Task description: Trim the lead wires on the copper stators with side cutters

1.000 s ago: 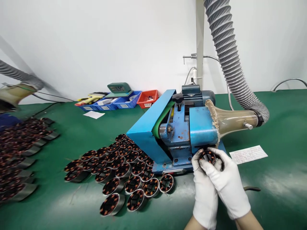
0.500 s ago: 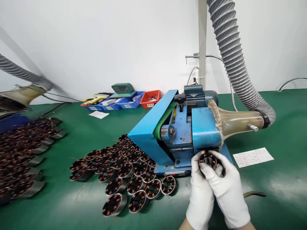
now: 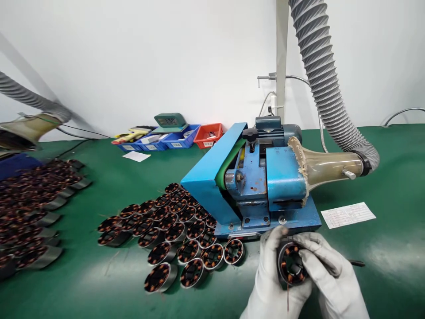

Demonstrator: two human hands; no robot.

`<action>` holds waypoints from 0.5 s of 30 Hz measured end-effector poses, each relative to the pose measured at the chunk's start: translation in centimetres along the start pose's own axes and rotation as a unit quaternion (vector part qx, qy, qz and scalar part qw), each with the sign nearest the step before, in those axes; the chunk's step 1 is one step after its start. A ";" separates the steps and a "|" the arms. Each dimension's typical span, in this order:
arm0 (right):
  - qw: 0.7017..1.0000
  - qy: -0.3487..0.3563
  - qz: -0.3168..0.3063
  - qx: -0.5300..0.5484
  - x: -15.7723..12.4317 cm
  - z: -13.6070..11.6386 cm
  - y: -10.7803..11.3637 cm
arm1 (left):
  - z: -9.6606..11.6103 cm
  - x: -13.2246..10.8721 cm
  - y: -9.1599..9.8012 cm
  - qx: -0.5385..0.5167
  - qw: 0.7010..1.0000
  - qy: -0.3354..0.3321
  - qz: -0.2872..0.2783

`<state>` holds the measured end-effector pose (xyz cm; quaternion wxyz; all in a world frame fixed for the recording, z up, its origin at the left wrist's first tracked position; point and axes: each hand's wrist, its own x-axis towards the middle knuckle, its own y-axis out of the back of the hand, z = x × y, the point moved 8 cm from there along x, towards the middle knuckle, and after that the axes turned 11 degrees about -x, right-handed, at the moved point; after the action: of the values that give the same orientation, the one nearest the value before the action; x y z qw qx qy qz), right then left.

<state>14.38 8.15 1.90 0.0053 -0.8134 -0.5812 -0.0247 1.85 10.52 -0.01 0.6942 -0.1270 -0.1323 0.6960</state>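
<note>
Across the green surface (image 3: pixel 109 283): work is held above its near part, toward five o'clock.
Blue machine (image 3: pixel 255 186): at eleven o'clock from the work, apart from it.
Standing rings (image 3: pixel 182 235): clustered at eight o'clock from the machine.
Left hand (image 3: pixel 270 281): gloved, fingers closed around the ring's nine o'clock side.
Right hand (image 3: pixel 332 268): gloved, fingers gripping its rim near two o'clock.
Held ring (image 3: pixel 286 272): off the surface; the step looks like turning or checking it; the next move likely calls for a steady two-handed hold.
Loose wire (image 3: pixel 287 297): hangs at six o'clock, best kept unsnagged.
</note>
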 end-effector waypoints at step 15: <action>0.996 -0.052 0.011 0.074 -0.4 1.3 -0.9 | 1.4 -1.0 0.8 -0.003 0.989 0.025 0.144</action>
<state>13.44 8.16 0.58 0.0355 -0.8172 -0.5719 0.0613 0.57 9.50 1.01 0.5894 -0.1639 -0.0976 0.7850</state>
